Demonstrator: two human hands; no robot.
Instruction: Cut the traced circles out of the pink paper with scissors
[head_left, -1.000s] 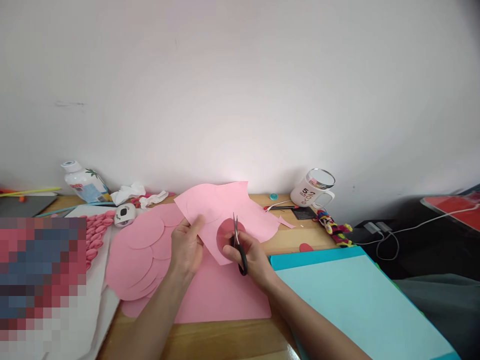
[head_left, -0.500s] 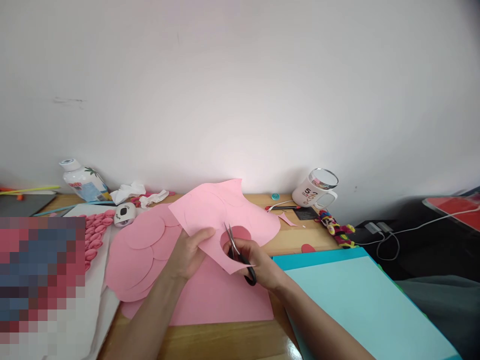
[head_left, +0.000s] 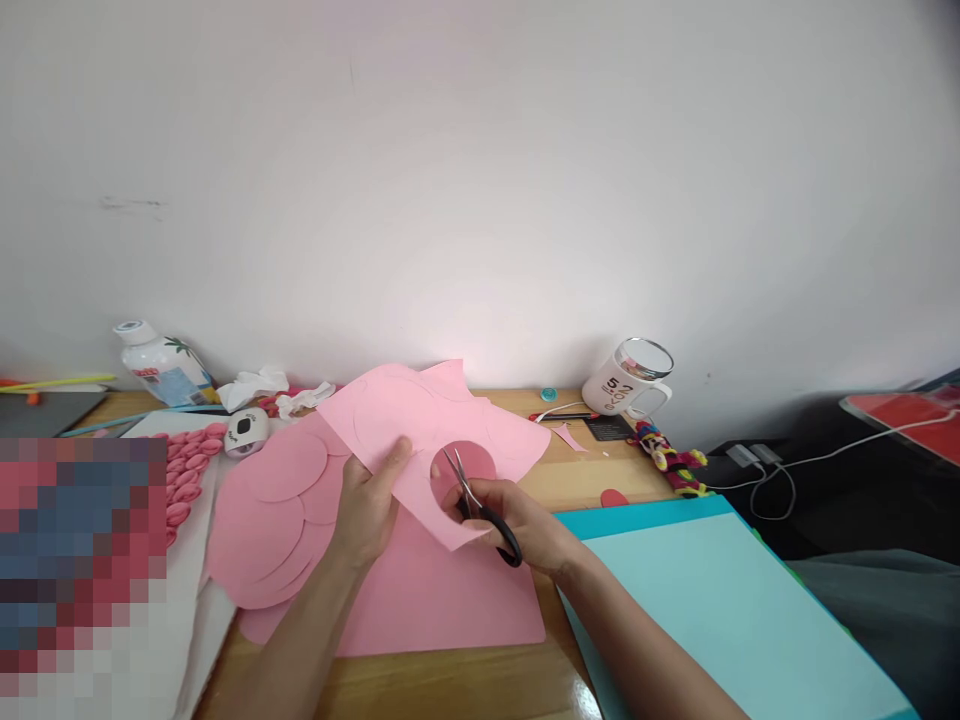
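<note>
My left hand [head_left: 375, 495] pinches the left edge of a pink paper sheet [head_left: 390, 415], thumb on top. The sheet is raised above the table and carries faint curved outlines and a round cut opening. My right hand [head_left: 517, 520] is closed on black-handled scissors [head_left: 491, 518], whose slightly parted blades point up and left over the opening. Its fingers reach beside the sheet's lower strip. Below lies a larger pink sheet [head_left: 442, 610], and to the left overlap several cut pink paper circles [head_left: 292, 465].
Behind stand a white mug [head_left: 626, 380] and a leaning white bottle [head_left: 169, 370], with crumpled tissues [head_left: 255, 388] between. A clay figure [head_left: 667, 458] lies right, near a light-blue board [head_left: 712, 590]. Pink clay pieces [head_left: 187, 470] sit left. A pink scrap [head_left: 570, 437] lies behind my right hand.
The pink sheet and my left hand have shifted slightly left, and the sheet has tilted. The scissors stay within the opening, their blades still parted.
</note>
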